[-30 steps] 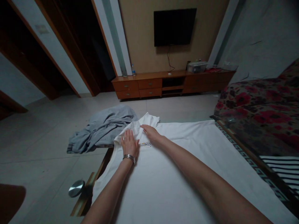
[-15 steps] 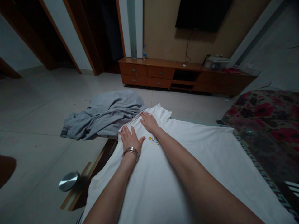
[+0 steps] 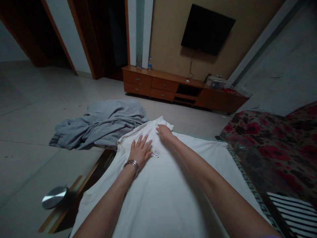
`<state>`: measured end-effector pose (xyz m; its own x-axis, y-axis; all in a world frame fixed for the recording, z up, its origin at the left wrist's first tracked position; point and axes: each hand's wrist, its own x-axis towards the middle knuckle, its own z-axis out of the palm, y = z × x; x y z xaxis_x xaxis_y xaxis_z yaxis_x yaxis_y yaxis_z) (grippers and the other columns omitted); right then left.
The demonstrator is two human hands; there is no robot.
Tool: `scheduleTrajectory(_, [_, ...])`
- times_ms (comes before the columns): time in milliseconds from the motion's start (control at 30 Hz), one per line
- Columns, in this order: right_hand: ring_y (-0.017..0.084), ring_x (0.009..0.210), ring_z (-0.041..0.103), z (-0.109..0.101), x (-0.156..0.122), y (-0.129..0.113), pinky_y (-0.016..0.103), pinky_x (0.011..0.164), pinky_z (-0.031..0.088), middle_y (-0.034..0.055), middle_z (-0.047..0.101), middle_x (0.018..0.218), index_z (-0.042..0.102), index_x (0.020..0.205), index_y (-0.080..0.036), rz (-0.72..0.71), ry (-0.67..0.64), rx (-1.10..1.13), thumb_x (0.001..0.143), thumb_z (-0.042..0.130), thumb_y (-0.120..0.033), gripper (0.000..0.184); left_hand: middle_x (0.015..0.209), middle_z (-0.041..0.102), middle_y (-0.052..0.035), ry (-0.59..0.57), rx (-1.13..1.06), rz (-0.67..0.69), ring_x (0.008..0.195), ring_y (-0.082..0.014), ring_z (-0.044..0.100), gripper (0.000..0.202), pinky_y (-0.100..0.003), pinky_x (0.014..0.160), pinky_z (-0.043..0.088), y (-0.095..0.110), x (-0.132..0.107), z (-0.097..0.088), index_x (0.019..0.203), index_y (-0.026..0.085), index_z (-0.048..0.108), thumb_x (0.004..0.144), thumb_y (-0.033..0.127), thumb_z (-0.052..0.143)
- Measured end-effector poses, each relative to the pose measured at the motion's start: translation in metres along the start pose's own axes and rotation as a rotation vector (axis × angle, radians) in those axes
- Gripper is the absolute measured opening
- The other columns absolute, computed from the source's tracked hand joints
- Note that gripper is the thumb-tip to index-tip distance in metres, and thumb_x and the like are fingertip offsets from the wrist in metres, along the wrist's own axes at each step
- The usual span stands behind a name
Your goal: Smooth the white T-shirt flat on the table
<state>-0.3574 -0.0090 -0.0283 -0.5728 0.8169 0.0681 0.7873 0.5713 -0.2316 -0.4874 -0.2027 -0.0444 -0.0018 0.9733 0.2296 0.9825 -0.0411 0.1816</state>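
Note:
A white T-shirt [image 3: 163,191] lies spread flat on a glass-topped table in front of me, with a small round printed emblem [image 3: 156,153] near its far end. My left hand [image 3: 140,151], with silver bangles at the wrist, rests flat on the cloth just left of the emblem, fingers spread. My right hand [image 3: 164,132] lies palm down at the shirt's far edge by the sleeve, fingers stretched out. A crumpled grey garment [image 3: 99,124] lies to the left, touching the shirt's far corner.
A sofa with a red floral cover [image 3: 267,142] stands to the right, with a black-and-white striped cloth [image 3: 294,213] at its near end. A round metal table foot [image 3: 53,197] shows at lower left. A wooden TV cabinet [image 3: 178,89] and wall TV [image 3: 206,29] are beyond.
My left hand has slid a little to the right toward the emblem, and my right hand has moved out to the sleeve edge. The head camera has swung.

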Motion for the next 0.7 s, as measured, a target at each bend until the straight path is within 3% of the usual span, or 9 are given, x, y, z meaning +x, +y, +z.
scheduleTrajectory(100, [0.025,0.135,0.033,0.020,-0.003,0.016,0.044,0.108,0.029,0.0141,0.041,0.144,0.045,0.133,-0.017,0.007,0.004,-0.040,0.097,0.037,-0.037,0.043,0.151,0.032,-0.0021,-0.103,-0.027,0.030,0.143,-0.0286,0.017,0.050,-0.055,0.114,0.008,0.002,0.000,0.008,0.137,0.032,0.047,0.090,0.049,0.045])
scheduleTrajectory(200, [0.024,0.141,0.021,0.031,0.008,0.033,0.047,0.112,0.022,0.0110,0.029,0.152,0.038,0.140,-0.018,0.032,0.096,-0.059,0.099,0.029,-0.039,0.047,0.152,0.029,-0.0027,-0.107,-0.006,-0.014,0.143,-0.0277,0.015,0.054,-0.052,0.115,0.007,0.001,0.000,0.014,0.139,0.030,0.045,0.089,0.051,0.045])
scheduleTrajectory(333, [0.021,0.140,0.024,0.013,0.025,0.042,0.042,0.114,0.019,0.0108,0.033,0.150,0.042,0.139,-0.015,0.065,0.049,-0.042,0.098,0.031,-0.037,0.047,0.152,0.029,-0.0044,-0.099,0.011,-0.033,0.143,-0.0275,0.016,0.056,-0.051,0.115,0.009,-0.002,0.001,0.017,0.139,0.027,0.045,0.088,0.052,0.045])
scheduleTrajectory(400, [0.018,0.139,0.027,-0.003,0.020,0.040,0.038,0.115,0.018,0.0105,0.035,0.149,0.042,0.139,-0.016,0.062,0.024,-0.046,0.098,0.032,-0.037,0.047,0.152,0.030,-0.0048,-0.079,0.012,-0.038,0.143,-0.0278,0.017,0.056,-0.051,0.115,0.009,-0.003,0.002,0.018,0.138,0.027,0.047,0.088,0.052,0.046])
scheduleTrajectory(500, [0.016,0.140,0.026,-0.015,-0.017,0.040,0.034,0.115,0.019,0.0093,0.037,0.148,0.036,0.142,-0.016,0.091,0.155,-0.048,0.099,0.027,-0.034,0.048,0.151,0.032,-0.0054,-0.055,0.009,-0.040,0.143,-0.0280,0.017,0.056,-0.051,0.115,0.009,-0.004,0.004,0.019,0.137,0.026,0.048,0.087,0.053,0.046])
scheduleTrajectory(567, [0.017,0.139,0.027,-0.015,-0.054,0.050,0.034,0.114,0.021,0.0093,0.043,0.144,0.040,0.140,-0.015,0.122,0.228,-0.046,0.099,0.024,-0.032,0.048,0.151,0.032,-0.0053,-0.050,0.018,-0.038,0.143,-0.0275,0.017,0.056,-0.051,0.115,0.009,-0.005,0.005,0.021,0.136,0.026,0.049,0.086,0.052,0.045])
scheduleTrajectory(700, [0.021,0.134,0.036,-0.005,-0.103,0.094,0.037,0.111,0.026,0.0135,0.049,0.139,0.050,0.131,-0.011,0.198,0.148,-0.099,0.098,0.028,-0.033,0.046,0.151,0.032,-0.0052,-0.057,0.051,-0.051,0.143,-0.0281,0.017,0.057,-0.051,0.114,0.011,-0.004,0.009,0.024,0.137,0.026,0.048,0.086,0.051,0.044])
